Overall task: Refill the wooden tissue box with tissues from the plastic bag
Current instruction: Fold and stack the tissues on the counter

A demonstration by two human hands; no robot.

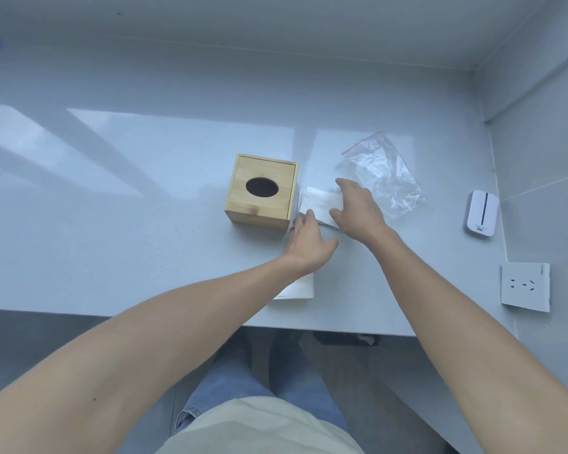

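The wooden tissue box [261, 192] stands on the white table, its lid on, with a dark oval hole in the top. Just right of it lies a flat stack of white tissues [318, 203]. My right hand [356, 209] rests on the stack's right side, fingers spread over it. My left hand [308, 244] touches the stack's near-left corner, fingers apart. The clear plastic bag [382, 175] with a red zip strip lies crumpled and looks empty, behind and right of the tissues.
A white sheet [297, 288] lies under my left wrist near the table's front edge [177, 317]. A small white device [480, 214] sits at the right by the wall. A wall socket plate [525, 286] is lower right. My legs are below the table.
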